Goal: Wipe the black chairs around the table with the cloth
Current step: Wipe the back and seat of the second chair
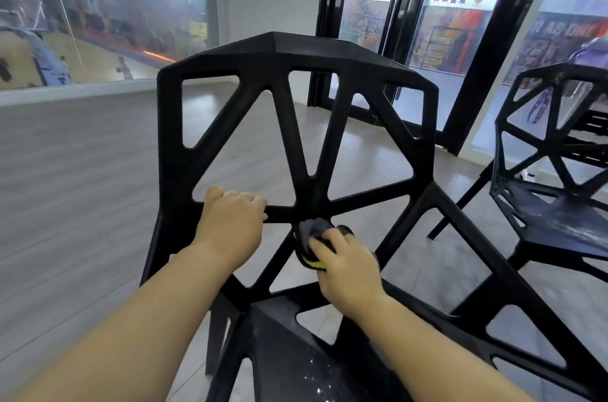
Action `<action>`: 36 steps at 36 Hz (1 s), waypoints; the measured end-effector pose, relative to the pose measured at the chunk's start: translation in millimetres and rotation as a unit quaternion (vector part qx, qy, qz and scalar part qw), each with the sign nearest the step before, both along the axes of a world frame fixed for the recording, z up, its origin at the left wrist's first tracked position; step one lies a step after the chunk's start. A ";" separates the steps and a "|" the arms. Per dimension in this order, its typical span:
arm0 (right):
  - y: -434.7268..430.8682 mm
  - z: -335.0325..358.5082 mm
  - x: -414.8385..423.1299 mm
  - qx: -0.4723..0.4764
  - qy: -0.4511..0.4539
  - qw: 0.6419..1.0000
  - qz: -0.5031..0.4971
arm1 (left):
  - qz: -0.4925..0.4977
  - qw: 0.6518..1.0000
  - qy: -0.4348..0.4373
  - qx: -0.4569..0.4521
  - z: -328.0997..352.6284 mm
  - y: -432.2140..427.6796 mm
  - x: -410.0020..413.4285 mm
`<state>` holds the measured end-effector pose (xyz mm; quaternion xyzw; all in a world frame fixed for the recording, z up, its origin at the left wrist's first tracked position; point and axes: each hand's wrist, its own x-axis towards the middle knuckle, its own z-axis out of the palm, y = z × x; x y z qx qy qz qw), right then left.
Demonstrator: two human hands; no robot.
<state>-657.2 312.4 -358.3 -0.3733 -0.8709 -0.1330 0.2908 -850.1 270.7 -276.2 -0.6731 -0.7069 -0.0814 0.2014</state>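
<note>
Glass wall [98,23]: it ran along the far left, beyond the floor.
Floor [82,171]: grey planks, which showed through the openings of the backrest.
Left grip [232,220]: your fingers were curled over the horizontal spoke left of the hub, clenched on the near chair.
Near chair [296,89]: black, with its seat toward you and its backrest upright, facing you. The top rail lay left to right, and the spokes fanned up and out from a low central hub.
Cloth [316,232]: grey with a yellow-green edge, bunched with no clear long axis, pressed on the hub just right of your left grip.
Right grip [348,266]: it grasped the cloth from the lower right.
Door frame [332,23]: black and upright, behind the backrest.
Second chair [552,204]: black, well apart on the right, with its backrest beyond its seat.
</note>
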 end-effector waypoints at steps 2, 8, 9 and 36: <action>5.7 18.3 -6.7 -0.001 0.069 0.997 -0.016 | -0.007 1.000 -0.016 0.002 1.2 -1.3 -0.4; 25.6 90.7 -37.8 0.005 0.197 0.979 -0.050 | -0.019 0.999 -0.035 -0.010 1.7 -7.8 -4.4; 25.2 90.7 -42.5 0.006 0.182 0.982 -0.042 | -0.024 0.999 -0.035 -0.011 1.8 -8.6 -5.6; 33.2 197.9 -100.7 0.039 0.180 0.982 -0.033 | 0.030 0.917 -0.312 0.248 12.1 -76.3 -30.5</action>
